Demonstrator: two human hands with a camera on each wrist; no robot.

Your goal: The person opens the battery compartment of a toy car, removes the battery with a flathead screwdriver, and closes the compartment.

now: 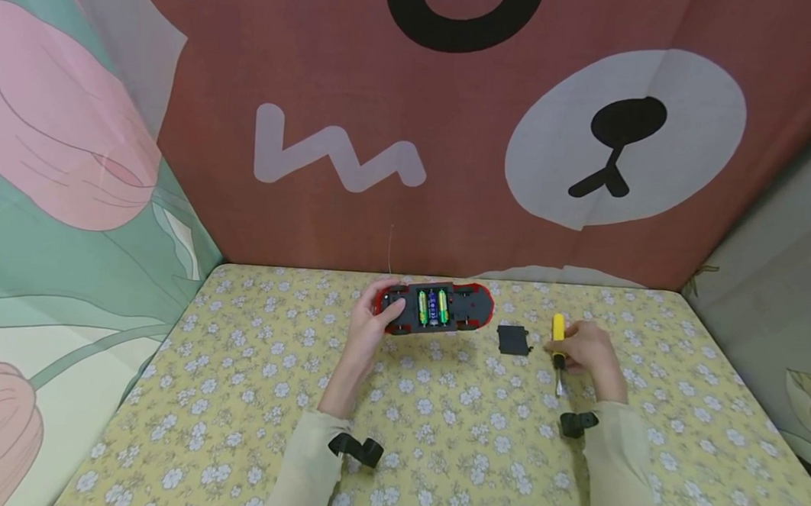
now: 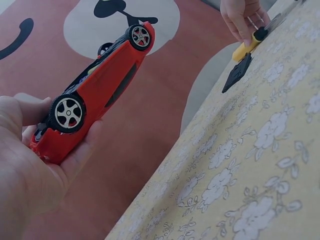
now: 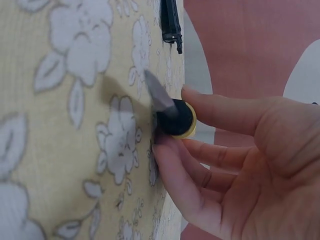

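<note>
My left hand grips a red toy car by one end, thumb across its dark underside and fingers beneath. The car is upside down above the table, wheels up. Its uncovered battery compartment shows green and purple batteries side by side. Over at the right, my right hand pinches a yellow and black screwdriver between thumb and fingers, low at the tabletop. Its metal blade points toward my body. The black battery cover lies flat on the table between the car and the screwdriver.
A yellow floral cloth covers the table. Behind its far edge hangs a reddish-brown cloth with a cartoon bear face, and a flower-patterned curtain hangs at the left. Each sleeve carries a black wrist camera.
</note>
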